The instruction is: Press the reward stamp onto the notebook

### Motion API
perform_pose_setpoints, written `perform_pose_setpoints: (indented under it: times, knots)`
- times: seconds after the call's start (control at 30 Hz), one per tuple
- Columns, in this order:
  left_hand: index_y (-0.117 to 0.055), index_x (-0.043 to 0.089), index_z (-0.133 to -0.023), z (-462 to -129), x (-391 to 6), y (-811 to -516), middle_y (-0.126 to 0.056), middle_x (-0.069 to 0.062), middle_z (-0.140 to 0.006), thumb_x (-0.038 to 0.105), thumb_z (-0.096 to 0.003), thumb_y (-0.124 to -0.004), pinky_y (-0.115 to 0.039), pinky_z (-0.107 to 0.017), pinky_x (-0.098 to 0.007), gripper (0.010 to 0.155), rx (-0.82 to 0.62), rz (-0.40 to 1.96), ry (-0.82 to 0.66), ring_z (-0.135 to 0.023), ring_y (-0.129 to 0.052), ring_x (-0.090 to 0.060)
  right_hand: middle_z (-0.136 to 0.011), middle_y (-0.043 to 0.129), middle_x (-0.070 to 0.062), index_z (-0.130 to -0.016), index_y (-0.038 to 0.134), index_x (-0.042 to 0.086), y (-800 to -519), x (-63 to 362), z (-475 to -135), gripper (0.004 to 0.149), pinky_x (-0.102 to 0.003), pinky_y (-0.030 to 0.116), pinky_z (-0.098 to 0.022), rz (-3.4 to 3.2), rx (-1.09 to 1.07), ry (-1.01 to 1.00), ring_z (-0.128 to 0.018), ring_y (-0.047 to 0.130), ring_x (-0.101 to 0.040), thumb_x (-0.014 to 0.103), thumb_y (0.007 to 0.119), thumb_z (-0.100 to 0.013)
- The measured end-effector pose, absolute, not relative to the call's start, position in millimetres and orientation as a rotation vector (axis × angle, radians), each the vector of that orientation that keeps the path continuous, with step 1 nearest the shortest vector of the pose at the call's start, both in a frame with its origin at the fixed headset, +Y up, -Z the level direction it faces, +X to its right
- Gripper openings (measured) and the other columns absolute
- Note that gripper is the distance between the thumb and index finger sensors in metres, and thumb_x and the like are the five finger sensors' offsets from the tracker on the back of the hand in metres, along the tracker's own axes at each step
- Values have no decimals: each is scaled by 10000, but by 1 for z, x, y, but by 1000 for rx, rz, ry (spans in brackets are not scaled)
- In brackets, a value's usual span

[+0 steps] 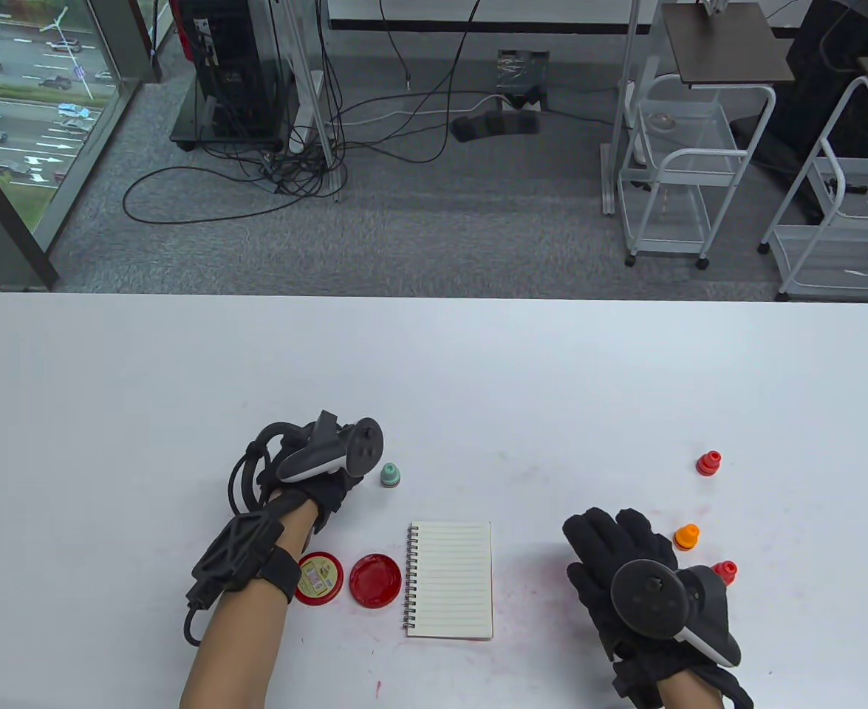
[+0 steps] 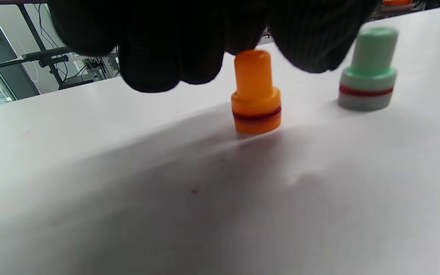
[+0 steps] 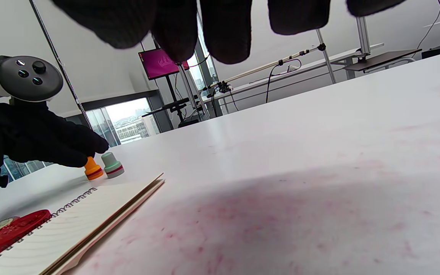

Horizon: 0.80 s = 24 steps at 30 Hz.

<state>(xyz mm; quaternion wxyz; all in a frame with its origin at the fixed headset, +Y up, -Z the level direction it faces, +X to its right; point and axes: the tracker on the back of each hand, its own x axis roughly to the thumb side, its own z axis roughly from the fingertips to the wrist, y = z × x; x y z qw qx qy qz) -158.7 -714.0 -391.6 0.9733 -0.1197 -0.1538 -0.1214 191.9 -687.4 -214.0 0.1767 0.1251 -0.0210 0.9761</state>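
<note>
Left hand [image 1: 308,480] hovers with fingertips right at the cap of the orange stamp [image 2: 256,95], contact unclear, so whether it grips I cannot tell. Right hand [image 1: 626,569] lies flat and released on the table [image 1: 434,369]. Notebook [image 1: 450,580] sits open between the hands, near the red ink pad [image 1: 375,581]. Danger now: the mint stamp [image 1: 390,475] stands just beside the orange one, so a loose pinch could topple either; and nothing pins the notebook, which may skid under pressure.
</note>
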Motion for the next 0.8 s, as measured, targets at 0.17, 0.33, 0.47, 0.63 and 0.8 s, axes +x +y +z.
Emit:
perform_pose_setpoints:
  times: [0.17,0.33,0.47,0.63,0.8]
  knots:
    - [-696,190,-1048,-396,-160,-724,-865,-71,-931,461,-462,-787,-768,-632,-523,652,-241,-230,-292,-754,-925,-290,-1126,644,-148,-1029,641,222,-690,192,-216,569,-791,526,-630,2767,355,-33,-976,541,-600,406,682,-493]
    - [-774,159,-971,-395,-162,-725,-929,-50,-808,412,-456,-796,-812,-583,-490,574,-202,-225,-328,-640,-960,-237,-1125,646,-148,-1029,643,218,-691,193,-216,570,-790,528,-630,2767,342,-18,-974,544,-600,406,682,-492]
    - [-772,145,-963,-385,-165,-715,-934,-59,-793,407,-445,-809,-825,-569,-483,582,-115,-160,-363,-618,-968,-227,-1125,645,-146,-1029,643,219,-693,194,-216,569,-790,528,-629,2765,337,1,-974,543,-601,405,681,-493]
    - [-733,132,-986,-354,-167,-701,-912,-95,-840,384,-476,-808,-812,-579,-509,574,-114,66,-353,-652,-958,-269,-1124,646,-149,-1030,640,220,-693,189,-216,569,-789,530,-629,2769,370,6,-974,544,-599,406,680,-494]
    - [-735,137,-976,-316,-167,-692,-923,-119,-866,361,-476,-832,-836,-564,-507,557,-68,147,-371,-659,-984,-285,-1122,647,-148,-1031,637,218,-694,181,-214,570,-751,580,-631,2778,410,19,-964,574,-588,407,679,-494]
